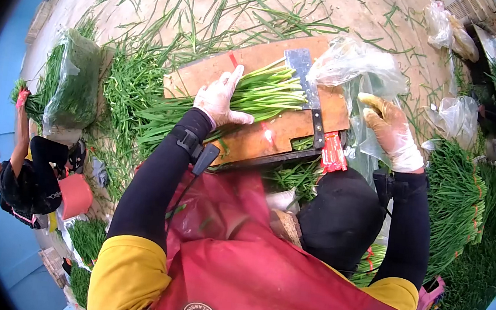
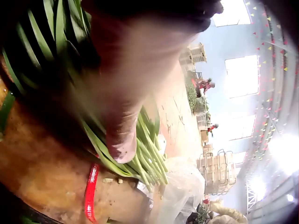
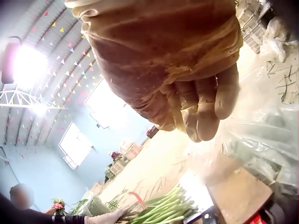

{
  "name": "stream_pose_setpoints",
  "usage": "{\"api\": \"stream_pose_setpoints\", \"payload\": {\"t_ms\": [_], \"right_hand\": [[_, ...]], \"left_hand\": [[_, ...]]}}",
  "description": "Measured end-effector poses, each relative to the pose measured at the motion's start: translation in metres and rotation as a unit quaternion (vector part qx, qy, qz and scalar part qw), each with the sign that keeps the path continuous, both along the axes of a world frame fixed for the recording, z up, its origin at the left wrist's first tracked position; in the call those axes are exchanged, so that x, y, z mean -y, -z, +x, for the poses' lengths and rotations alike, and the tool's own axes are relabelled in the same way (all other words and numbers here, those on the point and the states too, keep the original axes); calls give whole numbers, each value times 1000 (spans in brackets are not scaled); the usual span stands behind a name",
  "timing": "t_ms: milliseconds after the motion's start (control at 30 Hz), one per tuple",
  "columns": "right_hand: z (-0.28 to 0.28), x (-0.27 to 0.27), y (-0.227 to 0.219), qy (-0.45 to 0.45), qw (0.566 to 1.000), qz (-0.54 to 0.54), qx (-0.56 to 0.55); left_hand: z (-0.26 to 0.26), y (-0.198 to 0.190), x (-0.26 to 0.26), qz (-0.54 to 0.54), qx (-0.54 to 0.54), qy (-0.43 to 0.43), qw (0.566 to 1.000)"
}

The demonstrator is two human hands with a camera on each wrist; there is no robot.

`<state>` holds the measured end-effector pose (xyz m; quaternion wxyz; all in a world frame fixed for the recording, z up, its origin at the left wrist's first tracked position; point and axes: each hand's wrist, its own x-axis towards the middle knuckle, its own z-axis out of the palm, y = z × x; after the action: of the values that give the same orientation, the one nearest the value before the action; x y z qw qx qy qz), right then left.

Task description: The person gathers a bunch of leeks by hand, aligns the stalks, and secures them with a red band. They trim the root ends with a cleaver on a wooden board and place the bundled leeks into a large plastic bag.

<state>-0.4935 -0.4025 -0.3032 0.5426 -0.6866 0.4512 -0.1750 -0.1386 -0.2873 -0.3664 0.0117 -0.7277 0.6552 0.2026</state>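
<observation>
A bunch of green stalks (image 1: 273,90) lies across a wooden board (image 1: 199,76), pale cut ends on a cleaver's flat blade (image 1: 298,63). My gloved left hand (image 1: 221,97) rests on the bunch, fingers extended and thumb spread; its thumb (image 2: 123,144) presses on the stalks (image 2: 149,161) in the left wrist view. The cleaver's black handle (image 1: 318,128) points toward my body. To the right, my gloved right hand (image 1: 390,129) hovers over clear plastic, fingers loosely bent and holding nothing; in the right wrist view the same hand (image 3: 173,70) hangs above the board (image 3: 238,191).
Red strips (image 1: 334,154) hang at the board's near edge. Crumpled plastic bags (image 1: 359,63) touch its right end. Loose greens (image 1: 131,80) heap at the left, and tied bundles (image 1: 453,203) stand at right. A seated person (image 1: 26,172) is at far left, beside a bagged pile (image 1: 75,83).
</observation>
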Motion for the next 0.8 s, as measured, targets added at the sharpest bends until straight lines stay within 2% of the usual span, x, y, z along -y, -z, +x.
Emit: {"api": "stream_pose_setpoints", "payload": {"t_ms": [67, 200, 267, 333, 400, 467, 500, 633, 800], "right_hand": [[-3, 1, 6, -24, 997, -54, -46], [12, -1, 4, -52, 993, -91, -48], [28, 4, 5, -126, 962, -221, -97], [58, 9, 9, -143, 957, -236, -92], [87, 14, 29, -222, 917, -310, -118], [121, 9, 46, -199, 912, -321, -158], [141, 8, 47, -222, 899, -306, -223], [194, 4, 66, -239, 883, -233, -331], [206, 8, 85, -257, 874, -236, -338]], "left_hand": [[3, 7, 2, -75, -40, -10, 996], [-3, 10, 5, -64, -22, 4, 998], [-7, 11, 1, -36, 4, -13, 999], [-10, 16, -3, -9, 28, -31, 999], [-12, 22, -7, -16, 50, -32, 998], [-13, 27, -8, -15, 30, -48, 998], [-12, 27, -8, -26, 30, -47, 998], [-11, 31, -11, -52, 20, -47, 997], [-11, 34, -12, -62, 13, -58, 996]]}}
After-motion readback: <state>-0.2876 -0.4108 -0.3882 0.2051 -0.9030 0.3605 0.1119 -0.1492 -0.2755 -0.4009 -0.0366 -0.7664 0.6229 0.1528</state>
